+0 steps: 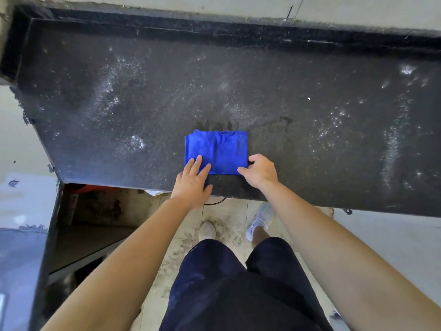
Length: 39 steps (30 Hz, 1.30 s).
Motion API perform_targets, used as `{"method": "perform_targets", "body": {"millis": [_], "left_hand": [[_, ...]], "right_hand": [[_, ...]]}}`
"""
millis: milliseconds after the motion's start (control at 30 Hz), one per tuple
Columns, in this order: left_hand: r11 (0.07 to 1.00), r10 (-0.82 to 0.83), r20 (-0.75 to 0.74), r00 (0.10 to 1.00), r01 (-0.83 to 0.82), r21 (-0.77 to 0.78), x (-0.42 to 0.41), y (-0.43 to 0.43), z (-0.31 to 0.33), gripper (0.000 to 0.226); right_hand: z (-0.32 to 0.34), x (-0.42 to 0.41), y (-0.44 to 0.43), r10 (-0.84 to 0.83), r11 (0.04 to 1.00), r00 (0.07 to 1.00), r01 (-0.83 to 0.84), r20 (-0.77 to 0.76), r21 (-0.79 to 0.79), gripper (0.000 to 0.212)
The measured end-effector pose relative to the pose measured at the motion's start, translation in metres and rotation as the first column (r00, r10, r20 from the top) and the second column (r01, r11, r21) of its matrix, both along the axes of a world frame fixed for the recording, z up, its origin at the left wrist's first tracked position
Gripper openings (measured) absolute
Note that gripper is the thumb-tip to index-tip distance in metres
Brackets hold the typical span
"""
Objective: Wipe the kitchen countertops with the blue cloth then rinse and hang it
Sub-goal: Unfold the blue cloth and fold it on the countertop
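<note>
Your blue cloth (216,151) lies folded into a neat rectangle on the dark counter (310,103), close to the front edge, straight ahead of you.

Left hand (192,182): spread flat, straight fingers resting on the cloth's near-left corner, palm on the bare counter just behind it.
Right hand (259,172): fingers curled at the near-right corner, thumb on the cloth's edge, pinching that corner.

Progress, judged from the surface:
- Most of the counter shows pale speckled patches and streaks, heavy at far left, at centre beyond the cloth, and down the right side. These read as unwiped.
- A small smeared mark sits at the cloth's far edge and another just to its right. The band between the cloth and the front edge looks darker and cleaner. That suggests a first pass only, in this one spot.
- Wiping looks barely begun, with nearly the whole slab left to cover.

Not done: rinsing and hanging. No sink, tap or hook is in view, so you cannot tell from here where those steps will take place.

The floor (229,230) by your shoes carries scattered grit.
</note>
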<state>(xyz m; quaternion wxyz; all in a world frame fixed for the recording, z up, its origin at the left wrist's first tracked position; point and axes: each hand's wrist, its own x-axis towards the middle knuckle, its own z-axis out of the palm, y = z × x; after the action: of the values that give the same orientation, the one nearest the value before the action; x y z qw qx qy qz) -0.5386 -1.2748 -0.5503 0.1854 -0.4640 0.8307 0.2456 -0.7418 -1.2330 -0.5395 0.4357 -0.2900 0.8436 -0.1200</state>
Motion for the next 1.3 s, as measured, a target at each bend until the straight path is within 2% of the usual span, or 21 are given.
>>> {"method": "perform_targets", "body": {"millis": [67, 200, 267, 367, 433, 500, 567, 633, 667, 733, 767, 833, 900, 967, 1033, 1100, 1133, 1167, 1200, 1267, 1300], "left_hand": [[0.999, -0.026, 0.004, 1.000, 0.026, -0.045, 0.004, 0.010, -0.003, 0.061], [0.983, -0.154, 0.009, 0.988, 0.154, -0.097, 0.017, 0.032, -0.005, 0.059], [0.972, -0.206, 0.049, 0.977, 0.210, -0.108, 0.019, 0.039, -0.007, 0.060], [0.950, -0.232, 0.008, 0.973, 0.229, -0.212, 0.011, 0.037, -0.007, 0.049], [0.937, -0.247, -0.056, 0.967, 0.224, -0.269, 0.001, 0.035, -0.007, 0.043], [0.943, -0.263, -0.088, 0.961, 0.236, -0.235, -0.012, 0.034, -0.006, 0.048], [0.965, -0.229, -0.105, 0.968, 0.212, -0.152, -0.021, 0.034, -0.007, 0.053], [0.990, -0.130, -0.151, 0.980, 0.119, -0.080, -0.024, 0.032, -0.008, 0.050], [0.997, -0.069, -0.201, 0.977, 0.060, -0.051, -0.024, 0.031, -0.008, 0.047], [0.997, 0.072, -0.308, 0.949, -0.071, 0.014, -0.019, 0.027, -0.006, 0.041], [0.993, 0.116, -0.337, 0.934, -0.118, 0.015, -0.014, 0.025, -0.004, 0.039], [0.983, 0.120, -0.318, 0.940, -0.157, -0.095, 0.003, 0.021, -0.005, 0.040], [0.973, 0.136, -0.203, 0.970, -0.170, -0.157, 0.024, 0.015, -0.003, 0.044], [0.975, 0.137, -0.059, 0.989, -0.145, -0.166, 0.042, 0.011, -0.002, 0.051], [0.980, 0.125, 0.034, 0.992, -0.118, -0.162, 0.059, 0.008, -0.001, 0.055], [0.990, 0.095, 0.100, 0.990, -0.083, -0.117, 0.071, 0.005, 0.000, 0.059], [0.995, 0.074, 0.126, 0.989, -0.064, -0.081, 0.076, 0.005, 0.000, 0.061], [0.998, 0.051, 0.146, 0.988, -0.044, -0.050, 0.079, 0.004, 0.001, 0.063], [0.999, 0.032, 0.154, 0.987, -0.028, -0.029, 0.080, 0.002, 0.002, 0.064], [1.000, 0.020, 0.146, 0.989, -0.019, -0.010, 0.081, -0.001, 0.004, 0.065], [1.000, 0.022, 0.144, 0.989, -0.021, -0.006, 0.080, -0.002, 0.005, 0.065]], "right_hand": [[-0.002, -0.005, 0.006, 0.011, 1.000, 1.000, -0.011, 0.011, 0.008, 0.009], [-0.001, -0.021, 0.029, 0.020, 0.998, 1.000, -0.021, 0.017, 0.052, 0.017], [0.000, -0.026, 0.040, -0.006, 0.995, 0.998, 0.000, 0.065, 0.103, 0.021], [-0.001, -0.031, 0.039, -0.035, 0.995, 0.991, 0.022, 0.128, 0.100, 0.023], [-0.001, -0.032, 0.029, -0.076, 0.996, 0.984, 0.067, 0.162, 0.058, 0.028], [0.002, -0.030, 0.018, -0.197, 0.980, 0.946, 0.192, 0.258, 0.042, 0.027], [0.004, -0.026, 0.009, -0.348, 0.937, 0.863, 0.334, 0.366, 0.105, 0.023], [0.004, -0.024, 0.008, -0.443, 0.894, 0.800, 0.426, 0.406, 0.136, 0.017], [0.007, -0.021, 0.009, -0.457, 0.886, 0.792, 0.448, 0.406, 0.123, 0.011], [0.013, -0.014, 0.014, -0.405, 0.904, 0.842, 0.427, 0.355, 0.018, 0.007], [0.015, -0.010, 0.015, -0.355, 0.917, 0.882, 0.393, 0.311, -0.068, 0.006], [0.024, 0.003, 0.014, -0.234, 0.927, 0.950, 0.282, 0.207, -0.247, 0.012], [0.031, 0.020, 0.008, -0.071, 0.917, 0.995, 0.090, 0.065, -0.387, 0.015], [0.032, 0.041, 0.000, 0.110, 0.868, 0.990, -0.136, -0.084, -0.477, 0.020], [0.024, 0.062, -0.006, 0.349, 0.816, 0.924, -0.383, -0.158, -0.433, 0.029], [0.014, 0.080, -0.010, 0.607, 0.760, 0.788, -0.615, -0.108, -0.212, 0.040], [0.009, 0.086, -0.010, 0.655, 0.739, 0.753, -0.656, -0.065, -0.150, 0.042], [0.006, 0.089, -0.010, 0.633, 0.758, 0.772, -0.632, -0.047, -0.161, 0.040], [0.004, 0.090, -0.009, 0.536, 0.818, 0.843, -0.532, -0.047, -0.218, 0.037], [0.001, 0.087, -0.007, 0.199, 0.929, 0.978, -0.210, -0.070, -0.303, 0.036], [-0.002, 0.084, -0.006, 0.064, 0.952, 0.994, -0.088, -0.090, -0.294, 0.040]]}}
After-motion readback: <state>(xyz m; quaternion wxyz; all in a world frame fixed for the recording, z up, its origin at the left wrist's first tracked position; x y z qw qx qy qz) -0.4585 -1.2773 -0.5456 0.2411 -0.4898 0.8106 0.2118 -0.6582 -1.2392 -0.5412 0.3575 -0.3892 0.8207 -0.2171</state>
